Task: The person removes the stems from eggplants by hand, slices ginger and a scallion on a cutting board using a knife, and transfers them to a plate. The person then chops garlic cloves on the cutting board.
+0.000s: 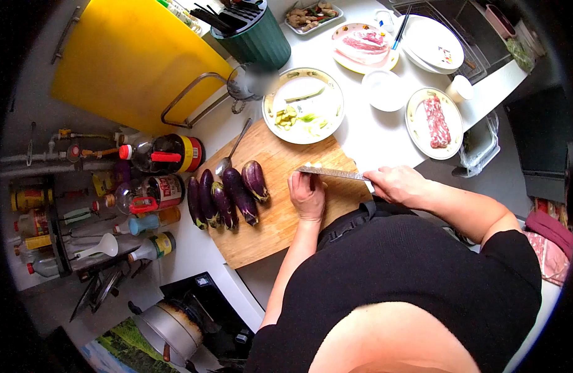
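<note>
My right hand (398, 185) is closed around the handle of a knife (336, 173), whose blade lies across the right part of a wooden cutting board (274, 233). My left hand (307, 196) has its fingers bent at the far end of the blade, over a small pale piece mostly hidden by fingers and knife. Several purple eggplants (237, 194) lie side by side at the board's left, with a metal spoon (224, 164) just beyond them. Beyond the board, a plate (305, 81) holds chopped pale and green pieces.
Plates with meat (438, 124) and a white bowl (384, 90) stand at the back right. Sauce bottles (168, 153) line the left side. A green knife holder (255, 43) is behind. A pot (168, 329) sits on the stove at lower left.
</note>
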Action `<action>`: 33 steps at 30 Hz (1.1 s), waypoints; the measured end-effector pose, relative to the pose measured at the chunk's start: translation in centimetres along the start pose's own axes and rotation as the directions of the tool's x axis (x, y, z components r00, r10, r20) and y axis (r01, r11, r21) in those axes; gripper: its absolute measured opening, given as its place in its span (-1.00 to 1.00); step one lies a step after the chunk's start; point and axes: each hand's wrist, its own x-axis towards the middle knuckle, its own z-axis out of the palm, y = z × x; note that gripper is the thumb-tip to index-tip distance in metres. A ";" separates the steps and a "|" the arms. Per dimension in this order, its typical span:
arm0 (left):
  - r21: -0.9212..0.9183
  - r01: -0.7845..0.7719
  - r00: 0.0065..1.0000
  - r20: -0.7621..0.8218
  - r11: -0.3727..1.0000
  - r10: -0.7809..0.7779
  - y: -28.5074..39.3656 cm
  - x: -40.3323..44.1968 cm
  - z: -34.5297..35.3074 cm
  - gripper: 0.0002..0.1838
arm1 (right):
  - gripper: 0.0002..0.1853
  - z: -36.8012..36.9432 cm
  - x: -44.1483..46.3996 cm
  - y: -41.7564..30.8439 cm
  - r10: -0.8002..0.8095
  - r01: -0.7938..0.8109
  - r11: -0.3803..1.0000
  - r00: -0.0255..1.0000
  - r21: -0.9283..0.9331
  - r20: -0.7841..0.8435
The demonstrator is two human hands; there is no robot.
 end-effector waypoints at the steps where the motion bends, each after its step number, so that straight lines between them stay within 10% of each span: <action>1: -0.001 0.002 1.000 -0.001 1.000 -0.002 -0.1 -0.1 0.1 -0.69 | -0.74 0.2 0.3 0.1 0.000 0.000 1.000 1.000 -0.001 0.002; 33: -0.026 0.016 0.997 -0.070 1.000 -0.018 0.0 0.2 0.1 -0.85 | -0.83 2.1 3.2 -0.1 0.020 -0.013 0.989 0.999 0.151 -0.048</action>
